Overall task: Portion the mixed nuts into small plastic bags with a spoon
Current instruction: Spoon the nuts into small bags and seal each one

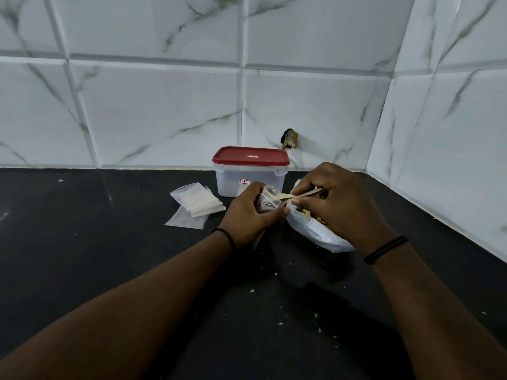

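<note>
My left hand [248, 213] grips a small clear plastic bag [267, 200], held upright with its mouth facing right. My right hand [337, 202] pinches a pale wooden spoon [297, 195] whose bowl reaches the bag's mouth. Under my right hand lies a larger white plastic bag [315, 231] with mixed nuts [307, 213] showing at its opening. Most of the nuts are hidden by my hand.
A clear plastic box with a red lid [251, 171] stands shut behind my hands by the tiled wall. Several empty small bags [196, 205] lie stacked to the left on the black counter [109, 256]. Crumbs dot the counter. A tiled wall closes the right side.
</note>
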Action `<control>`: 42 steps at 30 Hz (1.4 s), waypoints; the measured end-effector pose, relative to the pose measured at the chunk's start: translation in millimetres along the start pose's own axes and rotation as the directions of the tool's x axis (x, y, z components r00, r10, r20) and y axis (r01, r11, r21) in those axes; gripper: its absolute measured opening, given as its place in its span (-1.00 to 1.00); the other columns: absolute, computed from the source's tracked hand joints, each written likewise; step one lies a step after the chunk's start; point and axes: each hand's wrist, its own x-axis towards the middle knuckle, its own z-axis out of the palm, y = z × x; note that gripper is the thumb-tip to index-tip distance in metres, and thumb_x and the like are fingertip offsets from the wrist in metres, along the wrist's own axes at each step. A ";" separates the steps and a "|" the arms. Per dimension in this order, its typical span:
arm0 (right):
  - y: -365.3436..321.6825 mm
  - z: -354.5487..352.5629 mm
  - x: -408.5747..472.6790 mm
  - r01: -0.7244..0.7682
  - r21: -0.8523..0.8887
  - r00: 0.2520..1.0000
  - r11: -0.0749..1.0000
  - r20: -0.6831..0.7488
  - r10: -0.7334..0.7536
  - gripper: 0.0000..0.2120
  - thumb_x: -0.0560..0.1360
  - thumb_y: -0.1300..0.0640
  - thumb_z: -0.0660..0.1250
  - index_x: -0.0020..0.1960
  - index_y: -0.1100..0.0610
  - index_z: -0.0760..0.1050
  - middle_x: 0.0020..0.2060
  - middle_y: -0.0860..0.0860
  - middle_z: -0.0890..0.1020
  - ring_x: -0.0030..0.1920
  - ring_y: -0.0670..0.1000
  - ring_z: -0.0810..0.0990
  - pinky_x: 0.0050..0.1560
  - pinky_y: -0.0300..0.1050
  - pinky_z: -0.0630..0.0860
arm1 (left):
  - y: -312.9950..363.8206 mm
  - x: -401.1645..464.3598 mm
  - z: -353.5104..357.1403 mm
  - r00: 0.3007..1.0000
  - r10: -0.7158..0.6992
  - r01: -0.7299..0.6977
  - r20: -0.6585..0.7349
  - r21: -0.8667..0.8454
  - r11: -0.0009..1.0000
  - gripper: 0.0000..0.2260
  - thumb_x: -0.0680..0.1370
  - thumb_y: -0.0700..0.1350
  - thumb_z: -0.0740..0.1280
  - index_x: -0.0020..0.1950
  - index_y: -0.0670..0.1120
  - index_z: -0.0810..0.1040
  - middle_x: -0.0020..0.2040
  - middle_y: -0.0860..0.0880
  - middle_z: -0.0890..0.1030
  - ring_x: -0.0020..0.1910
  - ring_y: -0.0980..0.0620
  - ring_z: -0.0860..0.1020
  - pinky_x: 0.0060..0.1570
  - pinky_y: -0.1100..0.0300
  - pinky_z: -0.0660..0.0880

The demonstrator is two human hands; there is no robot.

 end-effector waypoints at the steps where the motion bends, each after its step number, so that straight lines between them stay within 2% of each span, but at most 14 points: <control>1: 0.3 -1.6 0.1 0.036 -0.006 0.999 0.999 -0.010 -0.036 -0.87 0.35 0.23 0.57 -0.16 0.07 0.68 -0.20 -0.04 0.61 -0.16 -0.18 0.54 -0.19 -0.49 0.37 | 0.3 0.1 -0.1 1.000 -0.006 0.006 0.001 -0.007 1.000 -0.64 0.46 0.06 0.46 0.17 -0.02 0.44 -0.04 0.10 0.55 -0.10 0.18 0.53 -0.21 0.45 0.38; 3: 1.3 -4.3 -0.4 0.029 0.012 0.998 0.999 -0.047 -0.029 -0.89 0.36 0.21 0.56 -0.15 0.08 0.68 -0.20 -0.03 0.63 -0.15 -0.16 0.56 -0.19 -0.47 0.39 | 0.8 0.0 -0.2 1.000 -0.017 0.017 0.001 -0.017 1.000 -0.64 0.47 0.06 0.45 0.17 -0.01 0.44 -0.04 0.12 0.55 -0.07 0.17 0.54 -0.20 0.44 0.40; 6: 0.7 -8.3 -1.6 -0.125 0.180 0.980 0.976 -0.134 0.150 -0.95 0.44 0.19 0.50 -0.12 0.09 0.65 -0.23 -0.11 0.65 -0.21 -0.16 0.61 -0.21 -0.39 0.49 | -0.1 -0.7 0.0 1.000 -0.018 0.018 -0.010 0.003 1.000 -0.67 0.48 0.06 0.43 0.16 0.01 0.44 -0.05 0.13 0.55 -0.08 0.19 0.54 -0.20 0.45 0.40; 9: 6.5 -12.6 1.8 -0.340 0.423 0.867 0.840 -0.205 0.454 -0.97 0.54 0.23 0.36 -0.06 0.16 0.58 -0.25 -0.02 0.66 -0.36 -0.12 0.62 -0.35 -0.26 0.56 | -1.5 -0.7 0.3 1.000 -0.017 0.017 -0.010 0.076 0.997 -0.68 0.51 0.09 0.39 0.17 0.06 0.37 -0.02 0.16 0.52 -0.08 0.22 0.52 -0.17 0.44 0.39; 11: 21.5 -12.9 2.6 -0.500 0.345 0.782 0.795 -0.215 0.585 -0.91 0.55 0.21 0.28 -0.09 0.12 0.55 -0.23 0.04 0.66 -0.33 -0.05 0.64 -0.27 -0.17 0.63 | -1.2 -0.5 1.8 1.000 0.003 -0.003 0.002 0.125 0.992 -0.64 0.51 0.08 0.39 0.22 0.05 0.37 0.05 0.12 0.52 -0.04 0.19 0.53 -0.11 0.42 0.41; 14: 40.1 -11.7 -0.9 -0.584 0.032 0.784 0.811 -0.238 0.573 -0.85 0.51 0.19 0.23 -0.21 0.03 0.49 -0.20 0.03 0.64 -0.17 0.10 0.66 -0.08 0.12 0.63 | 3.0 -0.7 5.7 0.996 0.086 -0.088 0.015 0.192 0.977 -0.59 0.49 0.07 0.42 0.28 0.03 0.40 0.18 0.07 0.50 0.08 0.15 0.50 0.02 0.32 0.45; 20: 54.8 -5.0 -5.9 -0.528 -0.201 0.847 0.825 -0.195 0.495 -0.87 0.52 0.26 0.23 -0.11 0.12 0.53 -0.16 0.04 0.61 -0.13 0.07 0.55 -0.17 -0.11 0.41 | 12.7 -6.0 14.2 0.975 0.126 -0.162 0.183 0.196 0.967 -0.59 0.52 0.06 0.39 0.31 0.05 0.36 0.24 0.05 0.52 0.08 0.13 0.51 0.05 0.28 0.47; 23: 60.1 -1.3 -7.3 -0.518 -0.240 0.855 0.821 -0.155 0.494 -0.86 0.51 0.26 0.24 -0.13 0.10 0.54 -0.17 0.01 0.59 -0.13 0.05 0.54 -0.18 -0.11 0.41 | 12.2 -5.6 14.5 0.975 0.100 -0.137 0.200 0.180 0.974 -0.60 0.53 0.06 0.38 0.31 0.07 0.35 0.21 0.05 0.53 0.06 0.16 0.50 -0.04 0.40 0.41; 27: 59.1 -3.3 -4.5 -0.607 -0.115 0.794 0.786 -0.117 0.597 -0.86 0.46 0.22 0.25 -0.21 0.09 0.56 -0.26 -0.03 0.63 -0.17 0.03 0.62 -0.12 -0.08 0.54 | 10.4 -5.0 13.4 0.976 0.080 -0.113 0.203 0.153 0.982 -0.61 0.52 0.05 0.39 0.29 0.06 0.35 0.21 0.05 0.52 0.06 0.17 0.50 -0.09 0.45 0.39; 31: 57.2 -3.3 -2.6 -0.692 -0.012 0.719 0.722 -0.097 0.688 -0.89 0.41 0.22 0.27 -0.21 0.14 0.58 -0.27 0.06 0.66 -0.18 0.11 0.66 -0.13 -0.05 0.57 | 9.3 -4.7 13.3 0.980 0.083 -0.107 0.182 0.126 0.986 -0.62 0.52 0.03 0.39 0.28 0.04 0.36 0.18 0.07 0.52 0.07 0.17 0.50 -0.09 0.44 0.41; 34: 61.0 -6.9 -2.1 -0.707 0.045 0.695 0.705 -0.141 0.706 -0.86 0.38 0.27 0.28 -0.24 0.33 0.56 -0.28 0.26 0.65 -0.19 0.29 0.65 -0.06 0.16 0.61 | 8.4 -5.4 13.5 0.983 0.085 -0.103 0.162 0.107 0.989 -0.63 0.52 0.03 0.39 0.27 0.04 0.37 0.14 0.12 0.49 0.05 0.19 0.49 -0.09 0.45 0.39; 36: 62.2 -11.2 -2.5 -0.728 0.125 0.661 0.674 -0.135 0.738 -0.85 0.40 0.27 0.29 -0.31 0.30 0.52 -0.34 0.23 0.64 -0.25 0.26 0.64 -0.06 0.20 0.62 | 7.3 -5.1 12.6 0.988 0.080 -0.093 0.134 0.094 0.991 -0.63 0.52 0.03 0.40 0.27 0.05 0.38 0.15 0.12 0.51 0.05 0.19 0.49 -0.08 0.45 0.38; 38: 60.7 -14.9 -2.3 -0.743 0.235 0.614 0.627 -0.134 0.778 -0.82 0.45 0.27 0.29 -0.33 0.18 0.48 -0.36 0.16 0.60 -0.35 0.13 0.60 -0.16 0.08 0.63 | 6.1 -4.2 11.4 0.993 0.073 -0.081 0.098 0.077 0.994 -0.62 0.51 0.05 0.40 0.27 0.05 0.38 0.18 0.08 0.53 0.08 0.17 0.50 -0.06 0.41 0.41; 42: 50.7 -17.8 -1.0 -0.693 0.430 0.576 0.579 -0.154 0.803 -0.87 0.46 0.30 0.25 -0.21 0.27 0.54 -0.45 0.13 0.59 -0.57 -0.08 0.53 -0.50 -0.21 0.43 | 6.1 -4.5 8.2 0.998 0.056 -0.057 0.020 0.047 0.997 -0.67 0.52 0.03 0.40 0.22 0.04 0.40 0.09 0.12 0.53 -0.01 0.22 0.51 -0.14 0.46 0.39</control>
